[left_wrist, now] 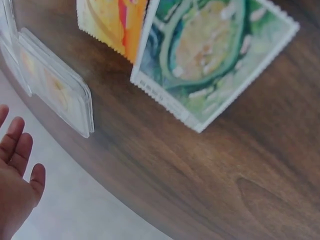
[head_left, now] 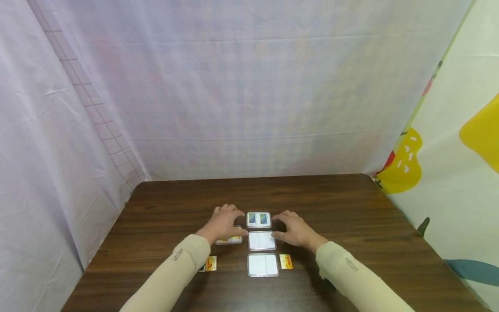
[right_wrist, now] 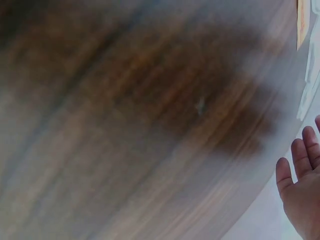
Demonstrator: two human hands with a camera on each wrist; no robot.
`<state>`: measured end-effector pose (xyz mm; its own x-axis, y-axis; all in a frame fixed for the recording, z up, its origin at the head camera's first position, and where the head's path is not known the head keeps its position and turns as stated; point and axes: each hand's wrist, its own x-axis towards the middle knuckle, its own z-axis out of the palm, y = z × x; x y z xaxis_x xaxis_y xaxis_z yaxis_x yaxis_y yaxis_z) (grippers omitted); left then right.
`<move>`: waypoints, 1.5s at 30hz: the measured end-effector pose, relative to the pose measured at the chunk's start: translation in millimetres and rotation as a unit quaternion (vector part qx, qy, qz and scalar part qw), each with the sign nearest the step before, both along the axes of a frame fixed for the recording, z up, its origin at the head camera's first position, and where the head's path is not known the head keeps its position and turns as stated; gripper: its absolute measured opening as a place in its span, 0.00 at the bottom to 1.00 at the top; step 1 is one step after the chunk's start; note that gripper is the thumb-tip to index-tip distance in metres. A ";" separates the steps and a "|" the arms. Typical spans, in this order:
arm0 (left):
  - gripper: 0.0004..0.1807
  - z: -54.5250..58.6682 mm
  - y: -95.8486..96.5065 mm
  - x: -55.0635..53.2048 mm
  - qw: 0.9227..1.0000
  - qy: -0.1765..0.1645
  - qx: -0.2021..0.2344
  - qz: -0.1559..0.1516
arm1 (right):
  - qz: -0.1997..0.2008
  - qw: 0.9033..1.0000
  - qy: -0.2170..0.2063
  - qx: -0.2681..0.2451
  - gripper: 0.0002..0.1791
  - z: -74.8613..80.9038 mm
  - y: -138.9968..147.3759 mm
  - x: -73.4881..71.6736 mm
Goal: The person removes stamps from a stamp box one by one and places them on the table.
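Observation:
Three clear-edged flat cases stand in a column on the brown table. The far case (head_left: 259, 219) shows two blue-green stamps; the middle case (head_left: 262, 241) and the near case (head_left: 263, 265) show white insides. My left hand (head_left: 224, 223) hovers left of the column, fingers spread and holding nothing, partly covering another case (head_left: 230, 240) with orange stamps in it. To the right, my right hand (head_left: 296, 229) faces it with relaxed fingers, its thumb tip right at the middle case's edge. In the left wrist view, a green stamp (left_wrist: 215, 55) overlaps an orange stamp (left_wrist: 112, 22).
A loose orange stamp (head_left: 286, 261) lies right of the near case. Another orange stamp (head_left: 211, 263) lies by my left sleeve. The table (head_left: 331, 195) ends against a pale curtain (head_left: 241, 108) at the back, with a patterned cloth (head_left: 448, 208) at its right side.

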<state>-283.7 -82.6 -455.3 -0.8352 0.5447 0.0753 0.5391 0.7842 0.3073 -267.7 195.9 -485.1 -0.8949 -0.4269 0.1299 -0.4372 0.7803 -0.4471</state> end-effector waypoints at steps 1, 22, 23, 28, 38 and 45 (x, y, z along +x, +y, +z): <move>0.34 0.2 0.0 -1.5 1.000 0.000 0.003 0.002 | 0.001 1.000 0.005 0.000 0.28 0.3 0.4 -1.5; 0.38 -1.3 17.9 -20.4 0.999 -0.034 0.008 0.010 | -0.039 0.998 -0.031 0.030 0.35 -5.2 1.5 -37.0; 0.38 -1.5 19.4 -20.8 0.999 -0.041 0.009 0.011 | -0.039 0.998 -0.031 0.031 0.35 -6.1 1.1 -37.5; 0.39 -3.0 25.8 -24.7 0.998 -0.055 0.005 0.017 | -0.038 0.998 -0.028 0.039 0.36 -9.3 -1.9 -39.2; 0.41 -7.9 30.5 -33.6 0.996 -0.076 -0.025 0.029 | -0.038 0.998 -0.025 0.049 0.35 -9.4 -7.8 -41.7; 0.41 -8.5 33.6 -37.4 0.996 -0.070 -0.044 0.019 | -0.041 0.998 -0.025 0.051 0.36 -8.4 -9.8 -43.2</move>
<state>-321.1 -49.1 -463.8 -0.8548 0.5112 -0.0896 0.4648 0.8308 0.3063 -311.0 186.2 -493.5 -0.9317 -0.3605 0.0443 -0.3490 0.8549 -0.3838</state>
